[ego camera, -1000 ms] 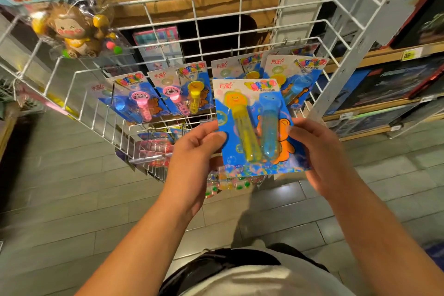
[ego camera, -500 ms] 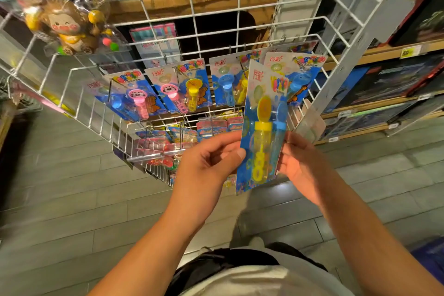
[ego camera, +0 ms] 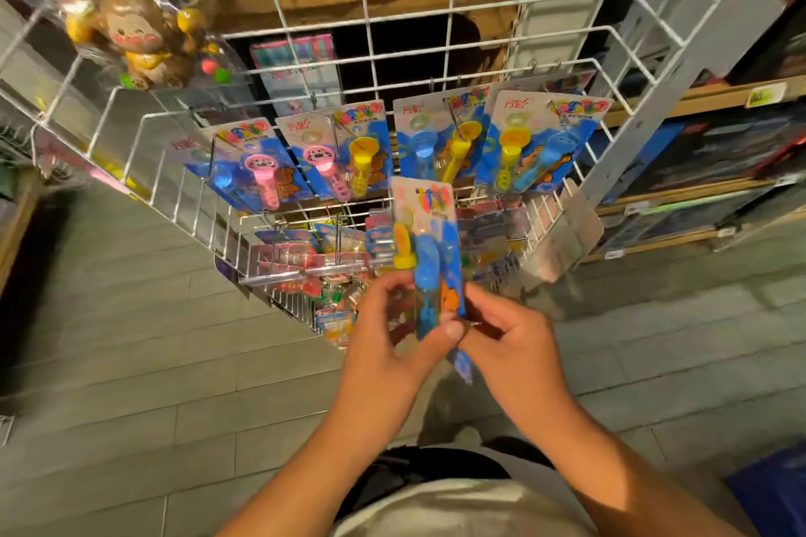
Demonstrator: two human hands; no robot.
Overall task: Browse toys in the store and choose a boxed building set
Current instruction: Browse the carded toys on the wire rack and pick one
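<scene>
Head view is showing the bubble wand card (ego camera: 429, 257) turning edge-on, where a second ago it faced the camera; left hand (ego camera: 388, 344) and right hand (ego camera: 510, 344) are pinching its lower end together. Boxed sets (ego camera: 715, 153) are sitting unpicked on the right-hand shelves, so browsing is continuing.

a single wide-angle view from the person's head, tipped steeply forward and down. it looks along both forearms to the hands, left hand (ego camera: 384, 344) and right hand (ego camera: 519, 344), close below the lens. just beyond stands the white wire grid display rack (ego camera: 453, 35), its lines bowed by the lens. the grey plank floor (ego camera: 131, 362) fills the lower frame; wooden store shelves (ego camera: 698, 100) edge the right.
</scene>
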